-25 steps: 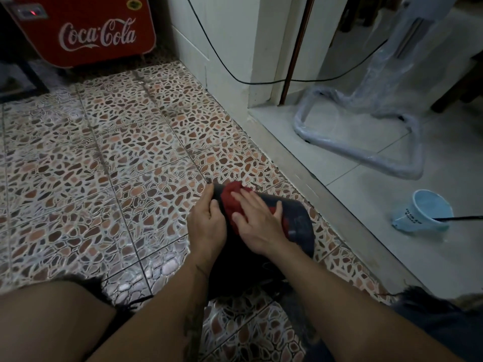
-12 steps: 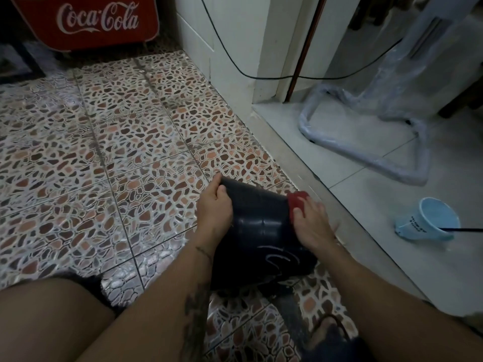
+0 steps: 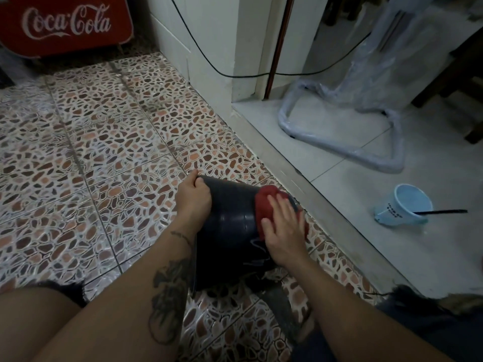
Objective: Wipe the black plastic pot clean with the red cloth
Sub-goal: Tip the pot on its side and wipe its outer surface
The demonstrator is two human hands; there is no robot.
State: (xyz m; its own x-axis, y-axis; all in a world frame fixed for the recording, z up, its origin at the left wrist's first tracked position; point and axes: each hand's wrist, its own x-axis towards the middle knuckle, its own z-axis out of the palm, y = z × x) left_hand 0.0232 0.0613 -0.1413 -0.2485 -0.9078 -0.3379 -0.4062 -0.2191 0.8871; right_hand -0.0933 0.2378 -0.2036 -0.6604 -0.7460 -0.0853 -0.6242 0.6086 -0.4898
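Pebble-patterned floor tiles (image 3: 104,158) underfoot, pale smooth tiles (image 3: 366,244) past a raised step on the right, a red Coca-Cola cooler (image 3: 65,24) at top left, a light blue cup (image 3: 403,206) with a black stick in it on the pale side. Black pot (image 3: 230,231) on its side on the patterned tiles, between the forearms. Left hand (image 3: 193,199) clamped on the far left rim, fingers curled together; right hand (image 3: 283,226) flat, fingers spread slightly apart, pressing the red cloth (image 3: 266,202) against the right wall of the pot.
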